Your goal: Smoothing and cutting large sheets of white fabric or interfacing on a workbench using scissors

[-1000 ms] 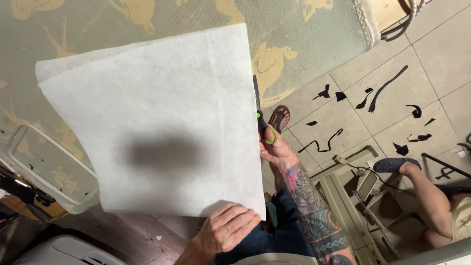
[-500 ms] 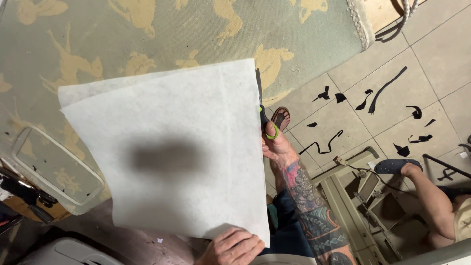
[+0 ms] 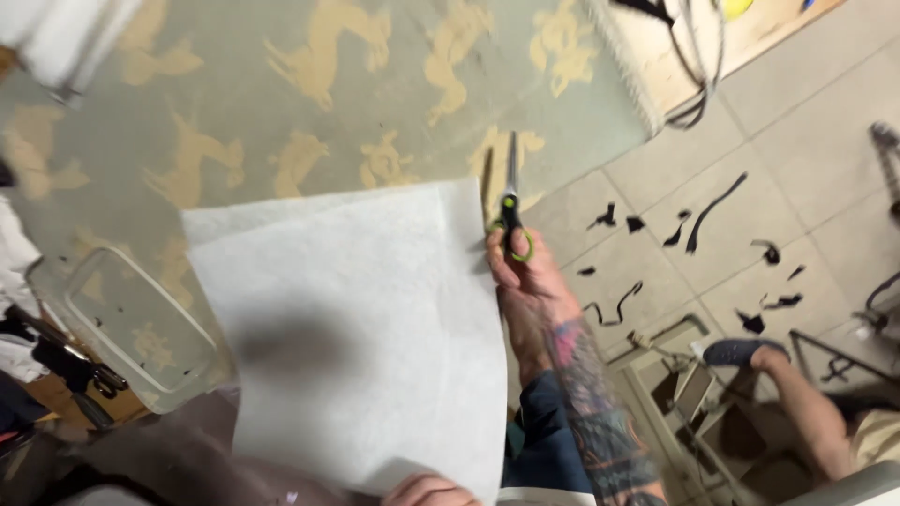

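A large white sheet of paper or thin fabric lies over a green table cover with tan animal shapes. My left hand grips the sheet's near edge at the bottom of the view; only the knuckles show. My right hand, on a tattooed forearm, holds black scissors with green handles at the sheet's right edge, blades pointing away from me along that edge.
A clear plastic tray sits at the table's left. Black scraps litter the tiled floor on the right. Another person's leg and dark shoe rest by a metal frame at lower right. Cables hang at top right.
The sheet has slid down and toward me, uncovering more of the patterned cover. My right hand with the scissors has come forward along the right edge. My left hand sits lower in view.
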